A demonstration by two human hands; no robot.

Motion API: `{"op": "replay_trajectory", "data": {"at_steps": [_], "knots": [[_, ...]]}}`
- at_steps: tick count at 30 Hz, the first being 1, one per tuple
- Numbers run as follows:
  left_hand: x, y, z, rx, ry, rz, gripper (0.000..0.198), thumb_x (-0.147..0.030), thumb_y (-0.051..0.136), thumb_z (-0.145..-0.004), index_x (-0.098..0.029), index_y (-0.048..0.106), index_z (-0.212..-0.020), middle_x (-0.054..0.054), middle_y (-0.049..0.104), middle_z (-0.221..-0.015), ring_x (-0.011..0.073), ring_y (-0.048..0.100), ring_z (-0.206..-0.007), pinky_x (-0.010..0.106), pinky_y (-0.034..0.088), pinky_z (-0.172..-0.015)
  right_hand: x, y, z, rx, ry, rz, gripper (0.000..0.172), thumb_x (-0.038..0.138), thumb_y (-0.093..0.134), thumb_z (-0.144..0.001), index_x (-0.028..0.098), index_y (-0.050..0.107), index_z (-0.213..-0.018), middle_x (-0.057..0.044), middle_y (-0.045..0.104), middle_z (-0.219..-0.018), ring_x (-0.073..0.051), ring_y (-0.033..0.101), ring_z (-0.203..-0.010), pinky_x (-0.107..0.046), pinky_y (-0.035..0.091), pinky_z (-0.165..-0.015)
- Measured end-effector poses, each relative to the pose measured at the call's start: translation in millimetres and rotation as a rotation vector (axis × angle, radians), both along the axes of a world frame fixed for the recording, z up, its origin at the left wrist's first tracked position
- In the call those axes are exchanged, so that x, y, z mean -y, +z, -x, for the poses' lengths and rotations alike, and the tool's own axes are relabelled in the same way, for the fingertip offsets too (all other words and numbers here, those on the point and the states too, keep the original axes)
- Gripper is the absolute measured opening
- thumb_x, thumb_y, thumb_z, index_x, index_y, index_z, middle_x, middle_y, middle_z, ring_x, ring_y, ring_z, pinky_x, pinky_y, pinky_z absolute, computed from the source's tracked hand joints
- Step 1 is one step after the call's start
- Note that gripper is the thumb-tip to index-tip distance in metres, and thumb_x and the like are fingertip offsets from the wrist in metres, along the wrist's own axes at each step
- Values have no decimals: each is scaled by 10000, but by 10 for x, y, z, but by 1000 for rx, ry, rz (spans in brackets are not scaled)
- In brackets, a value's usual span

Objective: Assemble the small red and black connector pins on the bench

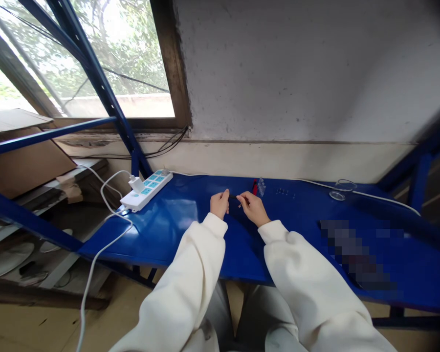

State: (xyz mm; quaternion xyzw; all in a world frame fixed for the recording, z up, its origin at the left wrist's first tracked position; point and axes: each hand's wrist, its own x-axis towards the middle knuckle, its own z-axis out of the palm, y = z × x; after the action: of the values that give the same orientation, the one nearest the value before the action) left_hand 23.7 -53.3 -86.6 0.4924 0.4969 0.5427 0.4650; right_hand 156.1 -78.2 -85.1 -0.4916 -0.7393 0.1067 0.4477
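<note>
Over the middle of the blue table (168, 234), my left hand (219, 204) and my right hand (254, 208) face each other with fingers closed. A small dark, thin object (233, 197) spans the gap between them, pinched at its left end by my left hand and at its right end by my right hand. Just behind my right hand lie a red tool (254, 187) and a clear plastic piece (261, 187). Several tiny pieces (285, 191) are spread to the right of these.
A white power strip (146, 191) with a plugged-in adapter sits at the table's left edge, its cable hanging down in front. Clear rings (337, 195) and a white cable lie at the back right. A pixelated patch covers something at the right. Blue frame posts flank the table.
</note>
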Motion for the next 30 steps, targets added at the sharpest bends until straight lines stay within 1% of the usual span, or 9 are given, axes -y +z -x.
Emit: {"op": "replay_trajectory", "data": {"at_steps": [2, 5, 8, 12, 16, 24, 30], "knots": [[-4, 3, -4, 57, 1, 24, 384, -459, 517, -729, -178, 410, -490, -61, 348, -298, 64, 325, -241, 205, 224, -314, 4, 2, -2, 32, -8, -21, 287, 408, 350, -866, 198, 519, -768, -22, 579, -649, -137, 554, -602, -236, 398, -572], [0, 13, -5, 71, 21, 18, 389, -442, 528, -722, -180, 390, -469, -62, 335, -284, 64, 331, -237, 205, 235, -313, 10, 3, -4, 65, -20, -31, 289, 408, 342, -870, 199, 528, -797, -36, 588, -699, -142, 557, -626, -236, 396, -576], [7, 18, -1, 60, 39, -4, 400, -442, 524, -720, -184, 373, -455, -62, 330, -278, 65, 333, -237, 206, 241, -314, 11, -1, -4, 65, -17, -32, 287, 410, 338, -871, 200, 524, -816, -42, 588, -728, -146, 562, -646, -238, 400, -586], [15, 15, 0, 35, 63, -23, 391, -452, 507, -725, -183, 391, -467, -64, 330, -282, 66, 337, -244, 204, 238, -313, 9, -3, -4, 58, -5, -23, 279, 408, 341, -870, 199, 522, -835, -44, 588, -747, -149, 565, -651, -244, 409, -594], [20, 14, 5, 0, 93, -54, 404, -454, 497, -731, -183, 374, -458, -59, 351, -301, 64, 345, -253, 202, 249, -318, 13, 0, -6, 44, -5, -20, 258, 399, 359, -863, 200, 523, -865, -48, 595, -792, -147, 569, -659, -246, 413, -596], [7, -11, 22, -46, 139, -99, 417, -470, 478, -741, -177, 381, -460, -55, 362, -311, 65, 355, -260, 194, 250, -315, 3, -18, -10, 30, 8, -20, 223, 380, 384, -856, 198, 511, -883, -35, 586, -795, -131, 562, -630, -237, 415, -593], [0, 17, 30, 57, 188, -107, 366, -417, 469, -760, -178, 372, -500, -73, 349, -337, 52, 326, -265, 188, 243, -311, -6, -28, -30, 0, 19, -9, 223, 367, 392, -856, 197, 508, -940, -33, 596, -824, -116, 572, -590, -236, 425, -581]]}}
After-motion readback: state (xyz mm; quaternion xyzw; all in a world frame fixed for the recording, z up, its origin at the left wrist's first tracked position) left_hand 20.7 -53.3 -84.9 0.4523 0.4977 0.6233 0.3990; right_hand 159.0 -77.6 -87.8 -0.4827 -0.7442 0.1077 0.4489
